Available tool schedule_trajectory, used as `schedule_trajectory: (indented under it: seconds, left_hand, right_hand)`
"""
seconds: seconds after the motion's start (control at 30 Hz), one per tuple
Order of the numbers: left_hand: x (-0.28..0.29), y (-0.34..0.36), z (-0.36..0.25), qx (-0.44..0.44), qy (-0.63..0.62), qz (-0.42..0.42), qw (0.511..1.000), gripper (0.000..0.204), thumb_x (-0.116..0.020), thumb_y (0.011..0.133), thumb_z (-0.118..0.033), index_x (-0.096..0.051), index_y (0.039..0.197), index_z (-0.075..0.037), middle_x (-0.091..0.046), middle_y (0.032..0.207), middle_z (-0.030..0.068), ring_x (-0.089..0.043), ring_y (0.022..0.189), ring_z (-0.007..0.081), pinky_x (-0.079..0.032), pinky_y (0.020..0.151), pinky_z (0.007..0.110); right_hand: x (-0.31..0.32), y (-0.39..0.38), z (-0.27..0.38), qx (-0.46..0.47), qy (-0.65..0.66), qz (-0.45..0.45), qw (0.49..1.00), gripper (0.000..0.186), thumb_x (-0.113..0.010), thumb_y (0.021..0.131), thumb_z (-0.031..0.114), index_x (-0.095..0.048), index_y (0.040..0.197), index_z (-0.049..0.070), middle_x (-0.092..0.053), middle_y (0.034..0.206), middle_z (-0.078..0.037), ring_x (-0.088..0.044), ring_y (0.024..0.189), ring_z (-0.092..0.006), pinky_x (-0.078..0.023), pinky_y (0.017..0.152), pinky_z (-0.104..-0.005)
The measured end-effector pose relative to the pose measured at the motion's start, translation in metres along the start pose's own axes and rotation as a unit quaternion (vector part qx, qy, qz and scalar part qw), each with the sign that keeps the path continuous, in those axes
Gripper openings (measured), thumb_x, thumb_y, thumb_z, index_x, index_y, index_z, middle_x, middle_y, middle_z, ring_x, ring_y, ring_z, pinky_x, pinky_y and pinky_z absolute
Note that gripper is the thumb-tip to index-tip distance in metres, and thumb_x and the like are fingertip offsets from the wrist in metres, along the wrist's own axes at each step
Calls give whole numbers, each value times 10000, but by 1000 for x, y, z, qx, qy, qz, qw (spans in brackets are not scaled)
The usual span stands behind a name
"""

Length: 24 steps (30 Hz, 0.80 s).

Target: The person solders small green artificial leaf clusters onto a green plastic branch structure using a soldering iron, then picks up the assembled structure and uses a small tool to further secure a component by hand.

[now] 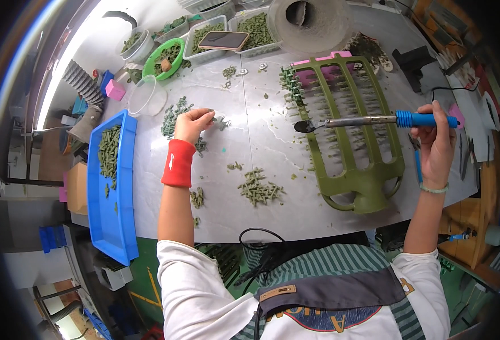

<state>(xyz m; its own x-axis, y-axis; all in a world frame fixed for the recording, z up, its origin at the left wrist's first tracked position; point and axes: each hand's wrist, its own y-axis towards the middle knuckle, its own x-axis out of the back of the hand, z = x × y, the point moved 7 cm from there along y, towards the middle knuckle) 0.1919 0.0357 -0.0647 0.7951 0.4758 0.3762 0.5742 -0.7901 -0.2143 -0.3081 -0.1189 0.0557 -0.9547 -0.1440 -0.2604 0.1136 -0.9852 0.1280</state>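
My right hand (434,139) grips a soldering iron (423,119) by its blue handle. Its metal shaft points left and ends in a dark, spoon-like tip (305,126) over the left edge of a green frame (349,173). That frame has long bars lined with rows of small pegs, and dark green pieces (290,82) cluster at its upper left. My left hand (193,124), above a red wristband, is closed in a pinch over the table. Small grey-green pieces (221,123) show right by its fingertips; whether any is held is hidden. More pieces (174,116) lie beside it.
Loose green pieces (260,187) are heaped on the grey table (221,218) near me. At left stands a blue tray (128,187) with more. Along the back are a green bowl (148,69), clear tubs, a phone (224,40) and a round translucent cover (323,28).
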Motion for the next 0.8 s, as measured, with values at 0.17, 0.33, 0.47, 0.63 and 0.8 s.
schedule_trajectory:
  seconds: [0.17, 0.33, 0.47, 0.63, 0.8]
  left_hand:
    - [-4, -14, -22, -82, 15, -12, 996, 222, -626, 839, -32, -637, 1035, 72, -666, 951, 114, -650, 833, 154, -539, 766, 249]
    - [-97, -69, -109, -262, 16, 40, 964, 170, -680, 793, -40, -683, 962, -20, -697, 844, 66, -651, 741, 97, -520, 694, 222]
    - [-138, -102, -166, -433, 200, -54, 877, 154, -733, 732, -95, -710, 882, -122, -674, 833, 55, -612, 767, 202, -478, 682, 299]
    - [-156, -98, -171, -454, 286, -73, 841, 148, -742, 718, -144, -719, 864, -147, -639, 781, 31, -563, 810, 208, -450, 742, 329]
    - [-164, -97, -174, -463, 320, -81, 822, 96, -721, 724, -183, -703, 817, -163, -630, 693, -18, -553, 804, 176, -390, 739, 334]
  right_hand:
    - [-1, -2, 3, 8, 7, -7, 1000, 265, -634, 864, 275, -649, 839, 11, -656, 805, -77, -628, 567, -130, -533, 544, -231]
    - [10, 5, -3, 23, 3, -19, 1000, 274, -636, 863, 276, -646, 857, 3, -658, 802, -83, -635, 570, -143, -532, 548, -233]
    - [8, 7, -7, 33, -8, -16, 999, 275, -628, 871, 279, -644, 858, 5, -657, 784, -80, -643, 585, -145, -538, 565, -242]
    - [6, 11, -23, 28, 11, -19, 999, 272, -620, 877, 282, -646, 866, 12, -660, 792, -80, -648, 595, -146, -540, 569, -244]
    - [3, 14, -32, 28, 33, -16, 999, 268, -610, 885, 274, -650, 881, 9, -665, 802, -85, -653, 600, -148, -549, 566, -254]
